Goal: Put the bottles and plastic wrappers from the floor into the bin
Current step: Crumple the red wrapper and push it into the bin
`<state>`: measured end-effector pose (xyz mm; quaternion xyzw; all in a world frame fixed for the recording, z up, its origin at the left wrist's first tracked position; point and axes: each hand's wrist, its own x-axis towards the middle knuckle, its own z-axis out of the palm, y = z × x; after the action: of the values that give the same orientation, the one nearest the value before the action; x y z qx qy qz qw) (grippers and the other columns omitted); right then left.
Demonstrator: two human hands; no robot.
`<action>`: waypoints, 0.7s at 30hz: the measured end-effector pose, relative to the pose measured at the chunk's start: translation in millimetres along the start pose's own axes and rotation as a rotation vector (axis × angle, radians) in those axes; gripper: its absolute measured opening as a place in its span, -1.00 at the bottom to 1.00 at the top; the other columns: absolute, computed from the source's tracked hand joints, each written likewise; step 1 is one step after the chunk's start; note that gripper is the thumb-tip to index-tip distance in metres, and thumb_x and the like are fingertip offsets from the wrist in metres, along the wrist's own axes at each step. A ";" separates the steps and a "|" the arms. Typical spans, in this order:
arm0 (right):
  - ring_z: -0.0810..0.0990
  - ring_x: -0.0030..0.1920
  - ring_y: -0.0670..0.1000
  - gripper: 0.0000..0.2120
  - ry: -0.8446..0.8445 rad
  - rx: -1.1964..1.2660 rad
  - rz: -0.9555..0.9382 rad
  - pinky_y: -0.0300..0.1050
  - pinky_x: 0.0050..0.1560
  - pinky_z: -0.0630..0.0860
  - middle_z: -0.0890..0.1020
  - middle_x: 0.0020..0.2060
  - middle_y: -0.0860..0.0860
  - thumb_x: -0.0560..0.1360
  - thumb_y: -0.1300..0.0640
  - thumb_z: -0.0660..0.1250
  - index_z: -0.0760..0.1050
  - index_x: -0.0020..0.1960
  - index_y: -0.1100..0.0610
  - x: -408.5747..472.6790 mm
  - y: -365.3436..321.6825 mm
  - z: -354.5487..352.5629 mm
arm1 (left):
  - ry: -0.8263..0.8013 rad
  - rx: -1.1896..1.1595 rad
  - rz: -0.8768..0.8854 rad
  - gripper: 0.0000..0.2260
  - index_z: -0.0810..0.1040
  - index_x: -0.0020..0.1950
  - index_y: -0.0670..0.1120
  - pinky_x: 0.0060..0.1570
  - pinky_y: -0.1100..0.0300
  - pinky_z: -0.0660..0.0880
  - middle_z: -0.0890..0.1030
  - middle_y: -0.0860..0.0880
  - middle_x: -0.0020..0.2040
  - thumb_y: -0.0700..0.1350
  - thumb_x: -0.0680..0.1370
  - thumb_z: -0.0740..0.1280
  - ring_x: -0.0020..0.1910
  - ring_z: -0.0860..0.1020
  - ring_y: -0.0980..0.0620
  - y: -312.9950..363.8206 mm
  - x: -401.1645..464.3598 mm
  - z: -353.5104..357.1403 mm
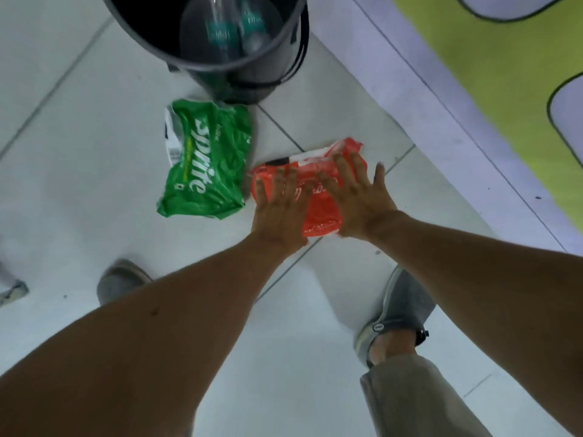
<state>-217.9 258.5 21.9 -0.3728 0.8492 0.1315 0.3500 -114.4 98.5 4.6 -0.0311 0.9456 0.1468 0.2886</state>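
A red plastic wrapper (315, 203) lies on the white tiled floor. My left hand (282, 209) and my right hand (359, 197) both rest flat on top of it, fingers spread, not closed around it. A green Sprite wrapper (205, 159) lies crumpled just left of the red one, untouched. Beyond them stands a dark round bin (271, 67), and clear plastic bottles (230, 29) with teal labels lie inside it.
My two grey shoes (397, 313) stand on the tiles below the wrappers. A pale lilac strip and a yellow-green mat (492, 74) run diagonally along the right. A small grey object (12, 288) sits at the left edge.
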 end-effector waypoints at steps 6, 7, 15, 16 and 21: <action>0.11 0.62 0.42 0.01 0.108 0.148 -0.015 0.55 0.25 0.50 0.12 0.65 0.26 0.39 -0.21 0.56 0.09 0.65 -0.02 16.8 3.6 22.7 | 0.079 0.011 -0.050 0.07 0.17 0.68 0.02 0.43 -0.65 0.11 0.17 -0.27 0.69 0.28 0.29 0.59 0.67 0.11 -0.37 -2.7 19.2 22.1; 0.20 0.59 0.43 -0.07 0.153 0.163 -0.021 0.50 0.17 0.58 0.21 0.62 0.27 0.41 -0.17 0.57 0.17 0.62 0.00 17.5 3.4 28.1 | 0.090 0.013 -0.047 0.05 0.23 0.65 0.01 0.40 -0.62 0.22 0.25 -0.28 0.66 0.25 0.27 0.61 0.64 0.20 -0.39 -4.9 19.9 26.7; 0.40 0.51 0.30 -0.31 0.260 0.230 -0.032 0.25 0.10 0.70 0.42 0.50 0.20 0.51 0.01 0.52 0.32 0.55 0.06 8.9 1.2 50.0 | 0.243 -0.053 0.012 -0.45 0.43 0.53 -0.04 0.25 -0.18 0.57 0.51 -0.19 0.43 -0.01 0.55 0.43 0.38 0.49 -0.22 -3.6 13.8 25.0; 0.42 0.50 0.29 -0.35 0.262 0.239 -0.028 0.24 0.08 0.71 0.44 0.48 0.20 0.53 0.04 0.50 0.34 0.54 0.07 4.8 0.1 49.7 | 0.244 -0.081 0.019 -0.47 0.45 0.52 -0.05 0.25 -0.15 0.57 0.52 -0.19 0.41 -0.05 0.55 0.43 0.33 0.51 -0.21 -2.6 11.0 23.6; 0.48 0.44 0.26 -0.41 0.254 0.256 -0.006 0.20 -0.01 0.73 0.48 0.44 0.19 0.53 0.12 0.49 0.38 0.50 0.10 -28.0 -7.6 26.2 | 0.221 -0.136 0.014 -0.49 0.49 0.45 -0.09 0.14 -0.12 0.62 0.54 -0.20 0.35 -0.13 0.51 0.50 0.24 0.54 -0.22 6.9 -16.9 -2.7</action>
<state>-186.0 281.1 22.7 -0.3413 0.8953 -0.0266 0.2849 -102.7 103.9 17.9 -0.0601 0.9597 0.2084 0.1789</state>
